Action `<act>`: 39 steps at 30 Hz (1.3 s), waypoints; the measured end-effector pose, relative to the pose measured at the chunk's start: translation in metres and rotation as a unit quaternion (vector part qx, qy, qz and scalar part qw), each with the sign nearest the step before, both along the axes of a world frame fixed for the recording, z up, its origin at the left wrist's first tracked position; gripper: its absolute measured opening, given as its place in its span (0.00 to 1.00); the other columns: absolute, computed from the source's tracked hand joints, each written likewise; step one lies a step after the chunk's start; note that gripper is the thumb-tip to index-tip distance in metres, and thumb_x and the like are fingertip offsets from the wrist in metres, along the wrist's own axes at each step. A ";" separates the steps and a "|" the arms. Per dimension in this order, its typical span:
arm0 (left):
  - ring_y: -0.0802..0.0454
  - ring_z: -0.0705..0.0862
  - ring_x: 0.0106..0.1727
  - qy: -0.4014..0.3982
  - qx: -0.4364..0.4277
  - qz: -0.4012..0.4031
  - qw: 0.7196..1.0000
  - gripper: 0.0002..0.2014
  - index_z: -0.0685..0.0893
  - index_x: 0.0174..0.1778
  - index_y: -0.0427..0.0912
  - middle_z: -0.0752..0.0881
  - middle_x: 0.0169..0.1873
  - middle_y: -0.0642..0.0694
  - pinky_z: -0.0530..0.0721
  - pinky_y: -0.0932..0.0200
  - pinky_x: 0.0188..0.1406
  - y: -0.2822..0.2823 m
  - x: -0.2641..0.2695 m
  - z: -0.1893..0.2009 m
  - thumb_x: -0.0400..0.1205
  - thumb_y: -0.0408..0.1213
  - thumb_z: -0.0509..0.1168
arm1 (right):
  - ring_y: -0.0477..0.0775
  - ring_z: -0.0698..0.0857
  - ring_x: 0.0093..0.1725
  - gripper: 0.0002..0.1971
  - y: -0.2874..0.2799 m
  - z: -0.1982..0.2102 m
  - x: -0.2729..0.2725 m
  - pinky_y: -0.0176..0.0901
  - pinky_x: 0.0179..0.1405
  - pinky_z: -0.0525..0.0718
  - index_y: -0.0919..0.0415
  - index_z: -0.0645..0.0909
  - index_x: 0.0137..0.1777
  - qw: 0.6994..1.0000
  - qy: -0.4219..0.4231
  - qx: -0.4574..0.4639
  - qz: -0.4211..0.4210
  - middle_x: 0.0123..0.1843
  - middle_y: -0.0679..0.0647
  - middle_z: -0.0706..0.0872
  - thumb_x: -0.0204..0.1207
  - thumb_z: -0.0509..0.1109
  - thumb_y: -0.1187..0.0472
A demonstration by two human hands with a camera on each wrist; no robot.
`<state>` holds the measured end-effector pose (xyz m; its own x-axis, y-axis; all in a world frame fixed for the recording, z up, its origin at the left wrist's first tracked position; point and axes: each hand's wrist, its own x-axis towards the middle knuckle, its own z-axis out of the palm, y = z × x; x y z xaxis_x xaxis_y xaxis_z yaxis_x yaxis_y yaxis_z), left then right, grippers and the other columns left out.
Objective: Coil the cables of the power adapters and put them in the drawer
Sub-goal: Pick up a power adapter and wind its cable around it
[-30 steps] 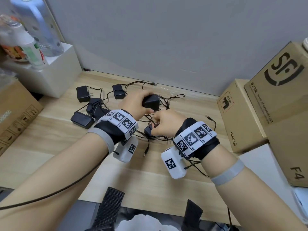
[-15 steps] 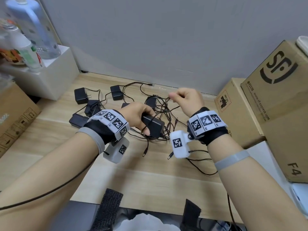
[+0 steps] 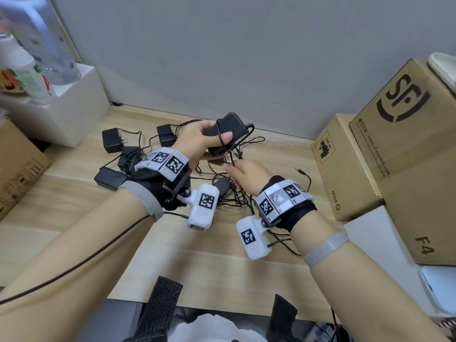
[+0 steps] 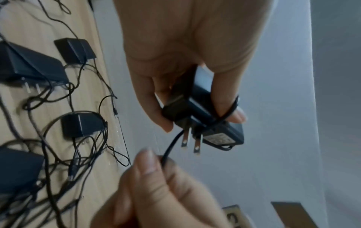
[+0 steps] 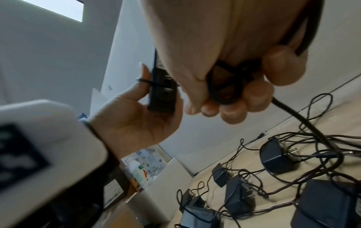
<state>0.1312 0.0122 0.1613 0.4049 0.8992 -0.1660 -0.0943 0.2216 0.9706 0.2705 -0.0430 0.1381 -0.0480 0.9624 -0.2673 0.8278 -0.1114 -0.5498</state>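
Note:
My left hand (image 3: 202,139) grips a black power adapter (image 3: 228,130) raised above the desk, thumb on top; its two prongs (image 4: 190,142) point down in the left wrist view. The adapter's black cable (image 4: 227,114) loops over my left thumb and round the adapter body. My right hand (image 3: 246,174), just below, has its fingers curled round that cable (image 5: 224,86), which trails down to the desk. Several other black adapters (image 3: 112,143) with tangled thin cables (image 3: 234,196) lie on the wooden desk (image 3: 74,201). No drawer is in view.
Cardboard boxes (image 3: 404,149) stand at the right, another (image 3: 17,166) at the left. A white box (image 3: 64,112) with bottles (image 3: 22,70) sits at the back left against the grey wall. A loose barrel plug (image 3: 299,171) lies near the right boxes.
My left hand lifted the adapter up and away from me, off the desk. My right hand came down from the back to just under it, holding the cable.

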 end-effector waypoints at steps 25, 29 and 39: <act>0.45 0.83 0.50 0.430 0.271 -0.037 0.860 0.14 0.81 0.47 0.49 0.85 0.42 0.50 0.83 0.48 0.50 0.014 0.000 -0.026 0.67 0.38 0.74 | 0.51 0.76 0.39 0.08 -0.003 0.028 -0.010 0.40 0.34 0.67 0.56 0.83 0.43 0.995 -0.062 0.052 0.058 0.34 0.49 0.78 0.75 0.68 0.52; 0.46 0.83 0.51 0.458 0.264 -0.083 0.844 0.16 0.82 0.49 0.50 0.85 0.42 0.51 0.82 0.48 0.52 0.013 -0.003 -0.030 0.67 0.38 0.75 | 0.43 0.78 0.37 0.04 -0.002 0.039 -0.005 0.37 0.39 0.70 0.49 0.85 0.41 0.994 -0.053 0.085 0.039 0.26 0.40 0.76 0.68 0.76 0.52; 0.59 0.79 0.37 0.389 0.227 -0.281 0.847 0.22 0.79 0.45 0.48 0.81 0.35 0.57 0.75 0.67 0.37 -0.002 -0.007 -0.025 0.60 0.32 0.82 | 0.35 0.70 0.29 0.15 0.011 0.045 0.019 0.38 0.41 0.70 0.44 0.74 0.27 0.964 0.050 0.224 -0.135 0.24 0.39 0.70 0.62 0.80 0.54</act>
<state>0.1243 0.0100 0.1364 0.7174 0.6428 -0.2685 0.6100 -0.3936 0.6878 0.2896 -0.0315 0.1831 0.2155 0.9614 0.1713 0.7425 -0.0473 -0.6682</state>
